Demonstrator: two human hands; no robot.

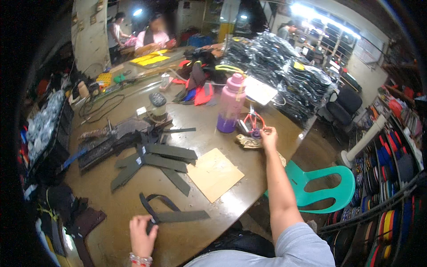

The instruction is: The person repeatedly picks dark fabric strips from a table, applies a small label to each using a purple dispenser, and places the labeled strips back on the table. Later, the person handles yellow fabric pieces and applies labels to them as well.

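My left hand point(143, 233) grips the end of a dark olive fabric strap point(182, 216) with a black looped band point(162, 198), low on the table. My right hand point(269, 135) reaches to the right edge, its fingers closed on a small purple tool point(256, 132) beside orange-handled pliers or scissors point(253, 119) and a worn tan item point(247, 141). A pink and purple bottle point(229, 109) stands just left of them. A pile of olive straps point(155, 162) lies left of a square tan board point(214, 175).
A green plastic chair point(324, 204) is at the table's right, before racks of webbing rolls point(387, 222). Bagged bundles point(267, 62), fabric scraps point(195, 84), dark materials point(106, 147) and a crate point(46, 129) surround the table point(106, 213). A person in pink point(144, 42) and others work behind.
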